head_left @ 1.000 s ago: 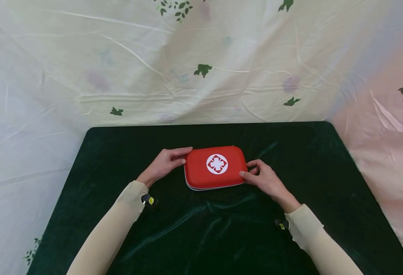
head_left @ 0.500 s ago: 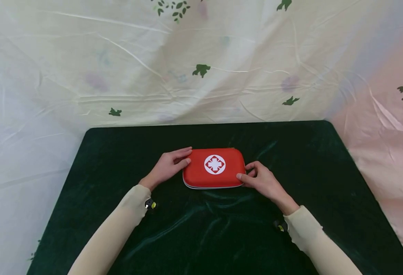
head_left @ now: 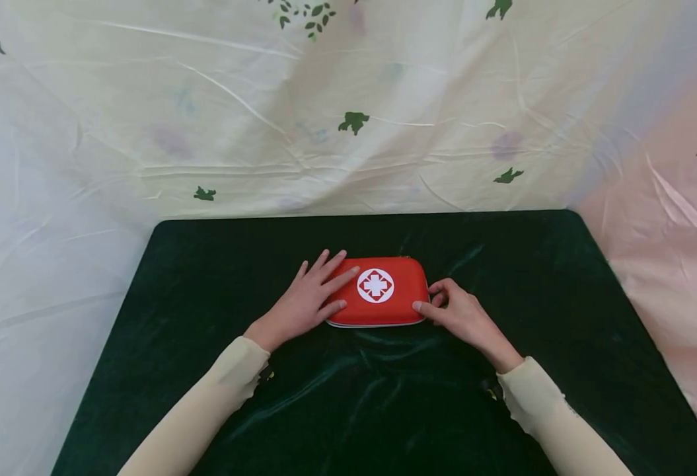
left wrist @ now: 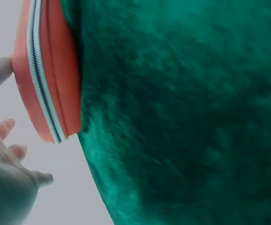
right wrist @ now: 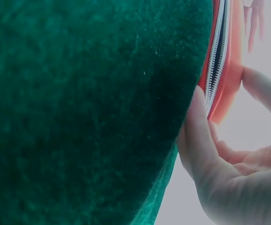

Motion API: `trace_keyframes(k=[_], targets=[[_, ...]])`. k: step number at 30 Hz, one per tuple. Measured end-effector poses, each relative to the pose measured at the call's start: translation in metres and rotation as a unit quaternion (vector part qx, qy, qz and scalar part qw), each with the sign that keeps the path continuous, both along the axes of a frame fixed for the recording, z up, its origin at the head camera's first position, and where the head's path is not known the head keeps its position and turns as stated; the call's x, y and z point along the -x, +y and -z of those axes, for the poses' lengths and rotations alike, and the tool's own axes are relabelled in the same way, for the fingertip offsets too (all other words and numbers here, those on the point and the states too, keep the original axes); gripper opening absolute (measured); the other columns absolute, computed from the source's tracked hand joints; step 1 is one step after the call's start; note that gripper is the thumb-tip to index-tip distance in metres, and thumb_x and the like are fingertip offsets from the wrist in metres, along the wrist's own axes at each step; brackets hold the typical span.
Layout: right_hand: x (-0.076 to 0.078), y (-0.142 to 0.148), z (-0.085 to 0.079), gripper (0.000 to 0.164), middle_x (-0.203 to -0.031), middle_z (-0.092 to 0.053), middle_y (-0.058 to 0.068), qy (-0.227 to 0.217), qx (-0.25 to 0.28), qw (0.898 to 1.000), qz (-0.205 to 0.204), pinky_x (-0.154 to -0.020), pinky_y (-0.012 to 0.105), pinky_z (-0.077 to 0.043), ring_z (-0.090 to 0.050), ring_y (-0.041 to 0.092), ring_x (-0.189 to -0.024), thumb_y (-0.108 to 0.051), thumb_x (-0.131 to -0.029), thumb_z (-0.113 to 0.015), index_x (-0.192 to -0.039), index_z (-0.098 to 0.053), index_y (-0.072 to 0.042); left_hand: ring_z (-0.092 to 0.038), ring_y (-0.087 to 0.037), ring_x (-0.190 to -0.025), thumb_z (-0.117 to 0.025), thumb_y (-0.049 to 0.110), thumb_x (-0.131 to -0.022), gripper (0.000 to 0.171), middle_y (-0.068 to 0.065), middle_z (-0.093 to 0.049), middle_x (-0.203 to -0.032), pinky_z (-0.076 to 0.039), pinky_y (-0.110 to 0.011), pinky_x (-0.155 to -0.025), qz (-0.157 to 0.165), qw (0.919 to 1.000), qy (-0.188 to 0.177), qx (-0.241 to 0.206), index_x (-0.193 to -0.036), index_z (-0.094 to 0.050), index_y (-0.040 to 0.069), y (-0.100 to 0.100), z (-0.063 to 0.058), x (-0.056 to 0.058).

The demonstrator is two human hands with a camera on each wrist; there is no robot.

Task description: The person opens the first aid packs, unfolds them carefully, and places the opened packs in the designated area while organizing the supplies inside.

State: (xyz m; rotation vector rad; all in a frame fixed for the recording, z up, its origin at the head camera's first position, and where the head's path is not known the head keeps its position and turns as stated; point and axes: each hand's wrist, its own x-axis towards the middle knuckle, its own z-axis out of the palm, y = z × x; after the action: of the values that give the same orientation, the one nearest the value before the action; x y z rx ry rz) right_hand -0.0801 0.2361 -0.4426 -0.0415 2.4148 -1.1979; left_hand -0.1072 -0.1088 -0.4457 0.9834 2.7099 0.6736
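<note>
A red zippered first-aid case with a white cross emblem lies flat on the dark green cloth. My left hand rests over its left end with fingers spread, thumb near the front edge. In the left wrist view, the thumb touches the lid above the white zipper. At the right end, my right hand pinches the front corner, thumb on top and fingers curled at the side. The right wrist view shows the case between thumb and fingers, with a dark gap between the rows of zipper teeth.
Green velvet cloth covers the table, with creases in front of the case. Pale curtains with green leaf prints hang behind and at both sides. Dark cameras sit under both cream sleeves.
My left hand has moved from the case's left edge onto its lid and spread its fingers. The case has turned slightly and lies straighter. My right hand keeps its grip on the corner.
</note>
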Motion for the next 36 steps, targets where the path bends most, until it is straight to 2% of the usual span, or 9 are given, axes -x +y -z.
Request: trace_keyframes(k=[3, 6, 13, 17, 21, 24, 30, 33, 36], targets=[[0.0, 0.0, 0.0, 0.066, -0.104, -0.062, 0.011, 0.015, -0.01, 1.0, -0.004, -0.069, 0.035, -0.049, -0.059, 0.023, -0.079, -0.049, -0.095, -0.072, -0.136, -0.048, -0.003, -0.003, -0.033, -0.159, -0.063, 0.035, -0.103, 0.067, 0.001, -0.011, -0.174, -0.013, -0.069, -0.121, 0.038, 0.9984, 0.036, 0.021, -0.163, -0.034, 0.033, 0.004, -0.003, -0.003], [0.0, 0.0, 0.0, 0.066, -0.107, -0.061, 0.012, 0.024, -0.019, 1.0, -0.006, -0.07, 0.035, -0.049, -0.058, 0.023, -0.083, -0.049, -0.095, -0.072, -0.137, -0.049, -0.003, -0.006, -0.034, -0.159, -0.067, 0.027, -0.101, 0.068, 0.0, -0.014, -0.174, -0.014, -0.068, -0.121, 0.056, 0.996, 0.054, 0.043, -0.162, -0.036, 0.035, 0.008, -0.006, -0.006], [0.001, -0.001, -0.003, 0.065, -0.108, -0.062, 0.011, 0.04, -0.034, 0.999, -0.015, -0.071, 0.034, -0.05, -0.059, 0.023, -0.086, -0.048, -0.096, -0.071, -0.138, -0.05, -0.003, -0.015, -0.035, -0.158, -0.065, 0.021, -0.102, 0.063, -0.006, -0.025, -0.171, -0.017, -0.064, -0.122, 0.088, 0.9914, 0.048, 0.084, -0.159, -0.042, 0.033, 0.01, -0.005, -0.011], [0.007, 0.001, -0.008, 0.061, -0.111, -0.064, 0.012, 0.063, -0.045, 0.997, -0.023, -0.073, 0.036, -0.052, -0.06, 0.024, -0.092, -0.046, -0.098, -0.068, -0.138, -0.052, -0.002, -0.017, -0.034, -0.157, -0.056, 0.03, -0.106, 0.051, -0.007, -0.028, -0.169, -0.014, -0.06, -0.124, 0.085, 0.994, 0.034, 0.06, -0.157, -0.047, 0.028, 0.01, -0.002, -0.012], [0.02, 0.003, -0.012, 0.054, -0.126, -0.064, 0.017, 0.093, -0.042, 0.994, -0.024, -0.084, 0.044, -0.057, -0.062, 0.031, -0.108, -0.04, -0.103, -0.063, -0.14, -0.054, -0.002, -0.014, -0.032, -0.158, -0.054, 0.046, -0.105, 0.054, -0.006, -0.029, -0.169, -0.01, -0.056, -0.126, 0.069, 0.9972, 0.008, 0.029, -0.155, -0.05, 0.027, 0.012, 0.0, -0.013], [0.035, 0.004, -0.013, 0.049, -0.135, -0.062, 0.019, 0.109, -0.029, 0.993, -0.033, -0.091, 0.051, -0.056, -0.061, 0.035, -0.116, -0.034, -0.105, -0.059, -0.143, -0.054, -0.004, -0.014, -0.031, -0.158, -0.056, 0.057, -0.102, 0.061, -0.005, -0.029, -0.169, -0.01, -0.054, -0.126, 0.06, 0.9977, 0.009, 0.031, -0.154, -0.051, 0.027, 0.014, 0.001, -0.014], [0.065, 0.001, -0.009, 0.043, -0.148, -0.056, 0.017, 0.129, 0.013, 0.987, -0.095, -0.104, 0.057, -0.049, -0.055, 0.035, -0.128, -0.023, -0.108, -0.054, -0.148, -0.054, -0.008, -0.016, -0.033, -0.157, -0.057, 0.065, -0.097, 0.067, -0.005, -0.032, -0.168, -0.012, -0.053, -0.127, 0.049, 0.9976, 0.009, 0.048, -0.153, -0.053, 0.027, 0.017, 0.0, -0.017], [0.081, -0.002, -0.006, 0.042, -0.153, -0.052, 0.018, 0.114, 0.04, 0.983, -0.139, -0.11, 0.059, -0.043, -0.051, 0.036, -0.134, -0.014, -0.109, -0.049, -0.15, -0.053, -0.007, -0.018, -0.034, -0.157, -0.056, 0.061, -0.099, 0.062, -0.006, -0.034, -0.166, -0.013, -0.053, -0.126, 0.044, 0.9979, 0.01, 0.047, -0.152, -0.054, 0.027, 0.019, 0.0, -0.017], [0.094, -0.005, -0.005, 0.042, -0.15, -0.054, 0.019, 0.069, 0.06, 0.981, -0.172, -0.111, 0.059, -0.042, -0.052, 0.036, -0.131, -0.008, -0.108, -0.044, -0.149, -0.054, -0.005, -0.02, -0.034, -0.156, -0.056, 0.053, -0.103, 0.054, -0.006, -0.037, -0.165, -0.013, -0.054, -0.126, 0.043, 0.9982, 0.014, 0.04, -0.15, -0.056, 0.028, 0.019, 0.0, -0.016]])
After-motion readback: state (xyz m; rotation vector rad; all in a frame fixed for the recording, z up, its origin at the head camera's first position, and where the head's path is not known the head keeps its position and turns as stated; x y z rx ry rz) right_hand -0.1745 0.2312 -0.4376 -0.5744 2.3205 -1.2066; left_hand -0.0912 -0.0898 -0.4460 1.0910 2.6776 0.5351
